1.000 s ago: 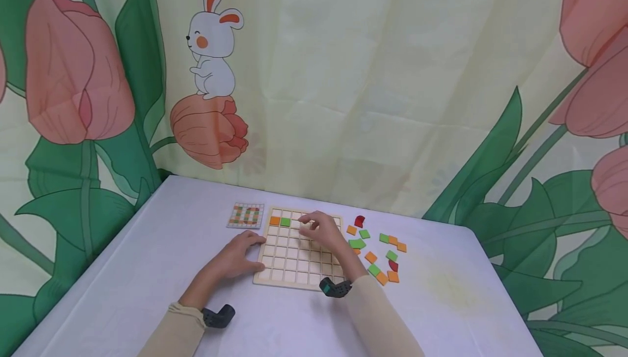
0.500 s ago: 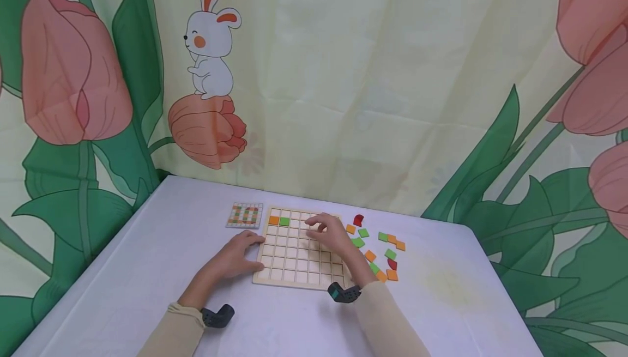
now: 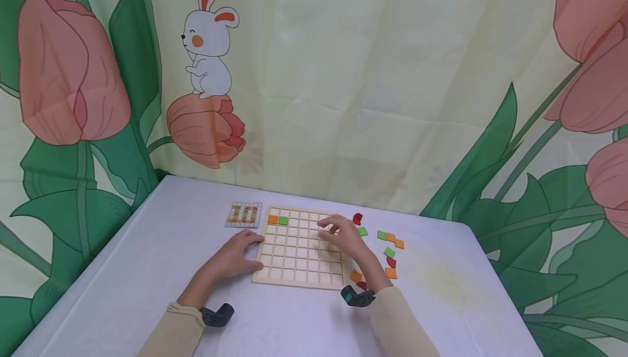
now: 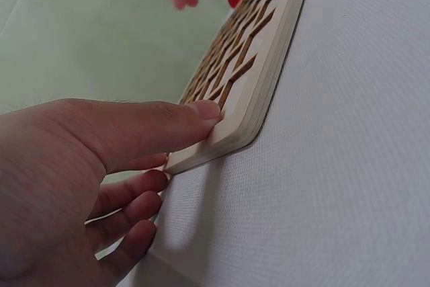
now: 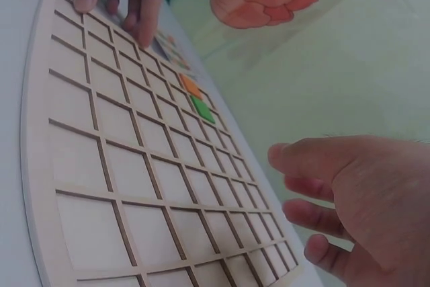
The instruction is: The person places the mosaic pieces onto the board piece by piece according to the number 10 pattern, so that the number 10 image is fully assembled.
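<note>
A wooden grid board (image 3: 298, 260) lies on the table, with an orange square tile (image 3: 272, 219) and a green square tile (image 3: 283, 221) side by side in its upper left cells. My left hand (image 3: 235, 256) rests at the board's left edge; in the left wrist view its thumb (image 4: 195, 113) presses on the rim near a corner. My right hand (image 3: 347, 235) hovers above the board's right side, fingers loosely bent, with nothing visible between them. In the right wrist view, that hand (image 5: 376, 199) is apart from the board.
A small patterned card (image 3: 243, 215) lies left of the board. Loose green, orange and red pieces lie to the right, among them a red curved piece (image 3: 357, 218) and a green tile (image 3: 390, 252); my right forearm covers some. A printed curtain (image 3: 333, 128) hangs behind the table.
My right hand has moved rightward across the board, from near the green tile toward the loose pieces. The left hand stays at the left edge, and the two placed tiles have not moved.
</note>
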Motion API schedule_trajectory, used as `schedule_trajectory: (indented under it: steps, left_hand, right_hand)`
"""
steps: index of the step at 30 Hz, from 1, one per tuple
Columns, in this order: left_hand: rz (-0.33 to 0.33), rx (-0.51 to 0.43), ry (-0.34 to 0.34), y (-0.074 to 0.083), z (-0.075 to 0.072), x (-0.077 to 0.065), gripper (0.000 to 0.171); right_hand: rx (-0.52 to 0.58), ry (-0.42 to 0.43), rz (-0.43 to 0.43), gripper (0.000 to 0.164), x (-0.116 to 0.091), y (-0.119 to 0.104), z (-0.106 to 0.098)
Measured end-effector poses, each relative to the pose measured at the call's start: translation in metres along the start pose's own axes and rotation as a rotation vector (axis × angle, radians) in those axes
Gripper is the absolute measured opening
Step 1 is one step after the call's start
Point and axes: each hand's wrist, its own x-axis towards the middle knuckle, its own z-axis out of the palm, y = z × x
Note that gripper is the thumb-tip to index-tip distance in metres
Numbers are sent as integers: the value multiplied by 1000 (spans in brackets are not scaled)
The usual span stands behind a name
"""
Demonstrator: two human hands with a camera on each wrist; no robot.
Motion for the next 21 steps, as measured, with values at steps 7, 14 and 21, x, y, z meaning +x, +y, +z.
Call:
schedule_trajectory:
  steps: [7,14,21]
  left_hand:
    - [-2,0,-4,0,-1,-1,64]
    - [-2,2,-6,1,-1,-1,64]
    - [14,11,-4,-2,-1,0,64]
  right_hand:
    - [13,15,43,26,-7,7,-7]
    - [-17,45,62,25,-17,14,-11]
    - [-34,83,128,26,-34,20,-16]
